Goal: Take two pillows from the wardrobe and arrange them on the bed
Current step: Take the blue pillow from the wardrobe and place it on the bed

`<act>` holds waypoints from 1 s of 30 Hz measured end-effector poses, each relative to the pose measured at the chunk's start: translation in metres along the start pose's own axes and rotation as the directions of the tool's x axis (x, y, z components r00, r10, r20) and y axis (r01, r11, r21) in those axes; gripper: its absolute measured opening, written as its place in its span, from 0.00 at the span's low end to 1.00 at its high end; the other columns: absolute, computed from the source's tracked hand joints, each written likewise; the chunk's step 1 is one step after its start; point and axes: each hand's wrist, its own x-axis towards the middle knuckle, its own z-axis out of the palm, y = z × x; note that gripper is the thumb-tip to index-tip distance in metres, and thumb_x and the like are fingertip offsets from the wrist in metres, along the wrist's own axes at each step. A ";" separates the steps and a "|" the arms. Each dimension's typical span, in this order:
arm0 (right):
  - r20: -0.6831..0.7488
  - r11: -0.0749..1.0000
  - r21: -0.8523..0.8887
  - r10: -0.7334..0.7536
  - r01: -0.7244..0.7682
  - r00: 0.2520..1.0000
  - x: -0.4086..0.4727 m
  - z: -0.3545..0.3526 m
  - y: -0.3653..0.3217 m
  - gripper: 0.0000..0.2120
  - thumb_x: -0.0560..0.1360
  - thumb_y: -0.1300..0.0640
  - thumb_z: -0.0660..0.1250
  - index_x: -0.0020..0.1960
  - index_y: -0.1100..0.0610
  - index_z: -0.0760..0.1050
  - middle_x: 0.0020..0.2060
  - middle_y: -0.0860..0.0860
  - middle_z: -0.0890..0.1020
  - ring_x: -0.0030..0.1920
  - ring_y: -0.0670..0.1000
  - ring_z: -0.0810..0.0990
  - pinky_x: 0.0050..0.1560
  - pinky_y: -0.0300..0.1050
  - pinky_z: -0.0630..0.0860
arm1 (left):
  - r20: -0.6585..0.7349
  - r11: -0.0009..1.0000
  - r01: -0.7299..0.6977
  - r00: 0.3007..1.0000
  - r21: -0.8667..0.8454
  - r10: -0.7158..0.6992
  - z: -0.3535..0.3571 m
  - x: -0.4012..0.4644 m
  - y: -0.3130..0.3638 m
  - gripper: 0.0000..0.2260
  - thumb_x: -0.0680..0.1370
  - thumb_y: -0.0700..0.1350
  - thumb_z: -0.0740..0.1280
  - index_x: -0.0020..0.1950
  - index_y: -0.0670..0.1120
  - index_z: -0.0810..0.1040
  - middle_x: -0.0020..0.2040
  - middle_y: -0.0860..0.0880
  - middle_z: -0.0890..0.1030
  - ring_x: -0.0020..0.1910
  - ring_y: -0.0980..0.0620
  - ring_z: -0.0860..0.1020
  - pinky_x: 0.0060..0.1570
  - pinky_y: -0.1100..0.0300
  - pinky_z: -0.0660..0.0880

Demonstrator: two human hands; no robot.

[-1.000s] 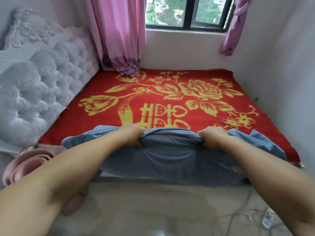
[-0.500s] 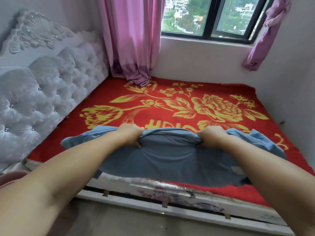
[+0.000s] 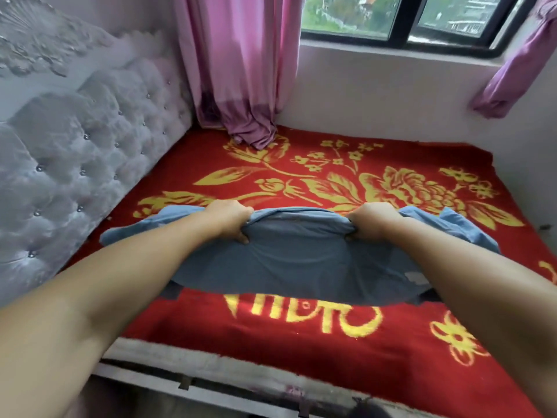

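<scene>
Your left hand (image 3: 229, 218) and right hand (image 3: 371, 221) are each clenched on the far edge of the flat grey-blue fabric pillow (image 3: 295, 260), well apart from each other. The pillow hangs over the middle of the red bed blanket with yellow flowers (image 3: 301, 351), with the tufted grey headboard (image 3: 90, 152) at nine o'clock and the pink curtain (image 3: 238, 64) at twelve.

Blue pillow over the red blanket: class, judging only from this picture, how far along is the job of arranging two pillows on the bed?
Done: one blue pillow has reached the bed. In hand: left hand and right hand both grip its top edge above the blanket. Left: setting it near the headboard; no second pillow is in view.
</scene>
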 end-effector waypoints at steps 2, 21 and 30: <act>-0.004 1.000 -0.001 0.000 0.000 1.000 0.020 -0.003 0.006 0.12 0.76 0.47 0.62 0.56 0.50 0.76 0.53 0.51 0.82 0.54 0.56 0.81 0.42 0.43 0.70 | -0.006 1.000 0.003 1.000 0.017 -0.003 -0.006 0.018 -0.011 0.23 0.68 0.59 0.72 0.54 0.45 0.72 0.53 0.43 0.81 0.52 0.41 0.80 0.38 0.56 0.69; 0.016 0.966 -0.061 -0.250 0.251 0.968 0.311 -0.029 0.207 0.20 0.74 0.38 0.64 0.55 0.52 0.76 0.53 0.51 0.81 0.55 0.55 0.80 0.43 0.45 0.70 | 0.186 0.977 0.213 0.960 0.002 -0.210 -0.087 0.291 -0.034 0.20 0.70 0.59 0.69 0.58 0.52 0.75 0.54 0.49 0.81 0.54 0.46 0.79 0.41 0.55 0.73; -0.167 0.961 0.009 -0.273 0.278 0.948 0.373 -0.072 0.279 0.16 0.73 0.40 0.63 0.55 0.48 0.77 0.53 0.49 0.82 0.54 0.54 0.80 0.43 0.43 0.70 | 0.120 0.959 0.282 0.952 0.022 -0.282 -0.156 0.358 -0.050 0.20 0.70 0.59 0.69 0.57 0.51 0.75 0.55 0.48 0.82 0.55 0.45 0.79 0.40 0.57 0.71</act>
